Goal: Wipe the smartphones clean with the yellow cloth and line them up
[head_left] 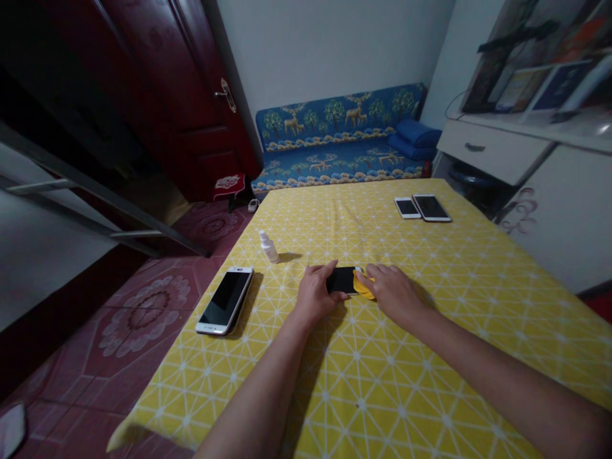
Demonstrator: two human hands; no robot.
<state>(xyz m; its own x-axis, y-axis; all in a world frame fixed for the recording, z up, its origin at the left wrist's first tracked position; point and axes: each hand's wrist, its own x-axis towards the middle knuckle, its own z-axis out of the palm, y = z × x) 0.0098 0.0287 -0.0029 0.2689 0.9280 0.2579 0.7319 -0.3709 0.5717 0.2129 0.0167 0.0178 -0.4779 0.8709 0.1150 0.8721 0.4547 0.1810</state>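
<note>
A phone (342,280) with a dark screen lies flat and crosswise on the yellow patterned tablecloth (335,229). My left hand (316,290) grips its left end, thumb at the near edge and fingers at the far edge. At the right end, my right hand (393,292) has its fingers closed on a yellow cloth (364,285), which is pressed against the screen. My right palm hides part of the cloth and the phone's end.
A white spray bottle (268,247) stands left of the phone. Stacked white phones (225,301) lie near the table's left edge. Two more devices, a small phone (407,208) and a larger one (431,208), lie at the far right. Beyond the table is a blue patterned sofa (329,153).
</note>
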